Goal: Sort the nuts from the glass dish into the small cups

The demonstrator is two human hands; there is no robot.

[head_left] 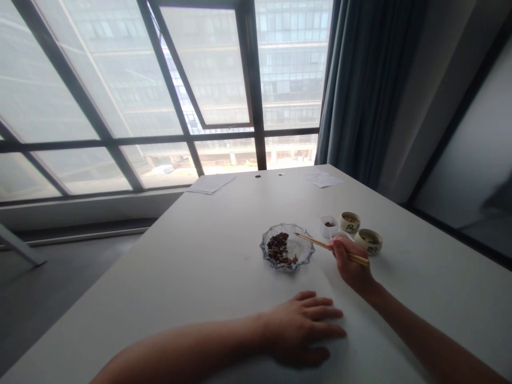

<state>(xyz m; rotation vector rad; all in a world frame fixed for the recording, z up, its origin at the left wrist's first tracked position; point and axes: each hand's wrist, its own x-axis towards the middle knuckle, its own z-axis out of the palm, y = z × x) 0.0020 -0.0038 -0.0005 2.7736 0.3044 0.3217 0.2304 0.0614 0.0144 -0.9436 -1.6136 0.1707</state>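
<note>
Head view: right hand is grasping chopsticks, fingers closed around them. Tips are hovering over the glass bowl, left of those fingers. Dark pieces are lying inside, mostly on its left. Left hand is resting palm-down on the table, nearer than the bowl, fingers released, spread. White tub and two round pots are standing just beyond the right fingers.

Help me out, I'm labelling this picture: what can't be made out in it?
In the head view:
- White dish: mostly hidden behind the right hand.
- Chopsticks: middle covered by the same hand.
- Dark pieces in the glass bowl: too small and blurred to identify.
- Contents of the tan cups: too small and dim.
- Left arm: cut off by the bottom edge.
</note>
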